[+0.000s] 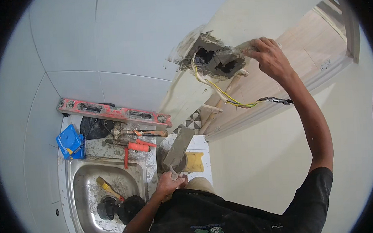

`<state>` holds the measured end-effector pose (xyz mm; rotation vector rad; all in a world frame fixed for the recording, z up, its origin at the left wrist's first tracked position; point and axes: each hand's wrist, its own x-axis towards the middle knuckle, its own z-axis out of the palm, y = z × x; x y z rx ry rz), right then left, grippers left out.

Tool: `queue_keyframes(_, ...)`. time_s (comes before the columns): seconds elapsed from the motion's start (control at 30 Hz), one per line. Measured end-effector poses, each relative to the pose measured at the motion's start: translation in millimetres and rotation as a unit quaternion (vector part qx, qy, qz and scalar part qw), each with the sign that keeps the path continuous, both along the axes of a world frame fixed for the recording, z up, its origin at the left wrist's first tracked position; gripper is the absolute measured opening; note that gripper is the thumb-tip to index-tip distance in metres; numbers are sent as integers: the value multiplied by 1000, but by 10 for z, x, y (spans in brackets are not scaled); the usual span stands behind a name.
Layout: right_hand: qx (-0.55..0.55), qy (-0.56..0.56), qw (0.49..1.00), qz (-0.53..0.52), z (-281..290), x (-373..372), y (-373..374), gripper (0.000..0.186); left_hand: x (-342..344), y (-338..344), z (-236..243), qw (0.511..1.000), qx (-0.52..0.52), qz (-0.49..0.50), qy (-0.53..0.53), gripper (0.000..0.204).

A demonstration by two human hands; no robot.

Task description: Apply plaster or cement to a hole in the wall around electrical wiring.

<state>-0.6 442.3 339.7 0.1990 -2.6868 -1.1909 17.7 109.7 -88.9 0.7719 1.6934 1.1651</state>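
My left hand [169, 184], low in the middle, is closed round the handle of a trowel [179, 148]. Its long grey, mortar-smeared blade points up and away. My right hand [271, 58] is raised at the wall, fingers bent and pressed together beside the right edge of a rough hole [219, 59]. What they grip is hidden. Two dark openings and fresh grey mortar show inside the hole. From its left side hangs a bundle of white and yellow-green wires [212, 85], ending in black tape [275, 99] near my right forearm.
A red spirit level [115, 113] lies along the tiled wall. Nearby are a blue box [71, 142], a hammer [143, 133] and an orange-handled tool [138, 147]. The steel sink [72, 192] holds a paintbrush [108, 188]. A yellow piece [194, 162] lies beside the trowel.
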Motion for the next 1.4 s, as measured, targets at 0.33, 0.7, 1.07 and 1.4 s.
queue_keyframes(0.33, -23, 56, 996, -64, 76, 316, -111, 31, -32, -64, 44, 1000, 9, -6, 24, 46)
queue_keyframes(0.7, 12, 19, 1000, -20, -247, 18, -524, 14, -2, 4, -89, 999, 28, 6, 46, 52)
queue_keyframes(1.07, -17, 101, 993, -58, 146, 208, -318, 36, -32, -21, -26, 999, 28, -8, 20, 43)
queue_keyframes(1.4, -233, 222, 941, -105, -878, 548, -254, 34, -43, 5, -2, 999, -5, 15, 44, 34)
